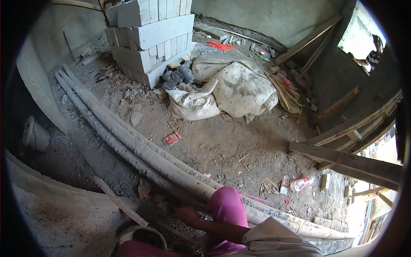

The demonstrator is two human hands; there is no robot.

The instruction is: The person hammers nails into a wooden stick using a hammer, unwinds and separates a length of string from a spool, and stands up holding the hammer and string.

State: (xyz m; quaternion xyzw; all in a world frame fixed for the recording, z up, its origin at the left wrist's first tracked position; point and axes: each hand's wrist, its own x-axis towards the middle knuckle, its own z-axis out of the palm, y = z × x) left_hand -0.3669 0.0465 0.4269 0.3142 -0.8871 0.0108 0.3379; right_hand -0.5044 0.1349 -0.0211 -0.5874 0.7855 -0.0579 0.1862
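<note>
My right hand [187, 215] reaches down in shadow beside my raised knee in pink trousers [229, 203]. Its fingers look curled, and whatever they may hold is too dark to make out. Close by it lie dark rubble and broken pieces [150, 192] on the ground. Long round poles [141, 147] caked with grey dust run past just beyond the hand. A wooden strip [120, 200] leans at its left, and a round bucket rim [143, 233] shows below, partly hidden by my leg. My left hand is out of sight.
Stacked white blocks [165, 32] stand at the back, next to dusty white sacks [244, 90]. Plastic bottles [302, 184] and a red packet [172, 138] lie on the dirt. Timber beams [346, 160] jut in at right. A person [372, 58] is outside the window opening.
</note>
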